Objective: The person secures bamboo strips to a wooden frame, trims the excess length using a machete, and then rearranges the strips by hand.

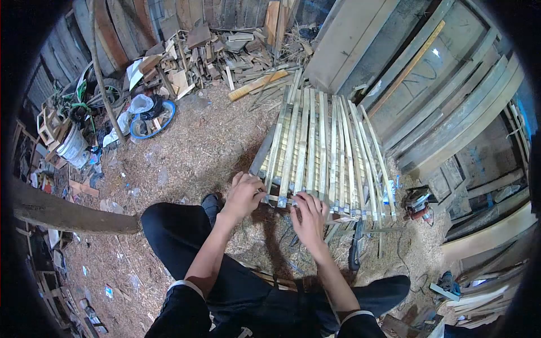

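In front of me a row of long, narrow wooden slats [311, 138] lies side by side on a low wooden stand, their near ends toward me. A short, thin wooden strip [273, 198] runs crosswise at these near ends. My left hand [243, 196] is at the left corner, fingers curled and pinching the strip's left end. My right hand [310, 213] bends over the near edge, its thumb and fingers closed around the strip's other end. The fingertips of both hands are partly hidden against the wood.
A wooden post [73, 213] juts in from the left. Scrap wood [225, 53] is piled at the back, near a blue basin [152, 121]. A red power tool [420, 207] sits right of the stand. Large boards [360, 39] lean at right. Sawdust covers the floor.
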Tool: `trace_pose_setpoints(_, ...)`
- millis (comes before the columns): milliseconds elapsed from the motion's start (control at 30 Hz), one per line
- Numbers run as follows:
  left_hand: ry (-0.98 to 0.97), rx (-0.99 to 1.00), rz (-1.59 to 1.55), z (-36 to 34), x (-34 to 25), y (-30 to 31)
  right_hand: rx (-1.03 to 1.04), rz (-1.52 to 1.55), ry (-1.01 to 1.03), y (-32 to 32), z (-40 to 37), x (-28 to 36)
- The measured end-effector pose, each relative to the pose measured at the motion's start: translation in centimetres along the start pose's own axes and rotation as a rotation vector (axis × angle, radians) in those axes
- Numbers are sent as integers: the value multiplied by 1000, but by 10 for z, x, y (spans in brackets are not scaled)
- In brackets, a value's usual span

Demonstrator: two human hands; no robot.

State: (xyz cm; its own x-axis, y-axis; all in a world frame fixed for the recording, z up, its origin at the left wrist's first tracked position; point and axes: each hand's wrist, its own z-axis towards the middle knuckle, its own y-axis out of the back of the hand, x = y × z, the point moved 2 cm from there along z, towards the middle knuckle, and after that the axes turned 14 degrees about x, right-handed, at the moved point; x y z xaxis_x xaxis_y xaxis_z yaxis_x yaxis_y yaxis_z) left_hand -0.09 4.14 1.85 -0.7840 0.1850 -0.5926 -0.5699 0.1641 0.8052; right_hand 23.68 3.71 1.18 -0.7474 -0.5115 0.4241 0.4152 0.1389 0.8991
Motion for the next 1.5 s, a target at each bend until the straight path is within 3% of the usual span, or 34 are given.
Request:
trace_pose_setpoints(267, -34, 21, 57, -1, 5, 8, -41, -9, 160, -26, 28, 36)
trace_pose_setpoints(500, 19, -24, 165, -8, -2, 3, 31, 47, 185, -28, 36, 33)
trace_pose_setpoints(800, 100, 28, 160, -4, -3, 11, -48, 30, 204, -20, 33, 21)
trace_pose_setpoints(900, 1, -6, 190, 5, -18, 38, -101, 52, 208, -2, 22, 14)
trace_pose_setpoints(967, -128, -202, 82, 17, -33, 49, -164, 83, 191, 13, 9, 4)
trace_pose_setpoints(1033, -175, -155, 35, 30, -56, 43, -295, 29, 137, 28, -15, -12)
trace_pose_setpoints(1167, -410, -101, -128, 44, -134, -15, -469, -112, -47, 54, -71, -62)
trace_pose_setpoints(1333, -747, 45, -89, 40, -205, -165, -514, -175, -359, 59, -170, -152)
trace_pose_setpoints(1500, -770, 295, -143, 53, -248, -255, -547, -172, -654, 11, -251, -237)
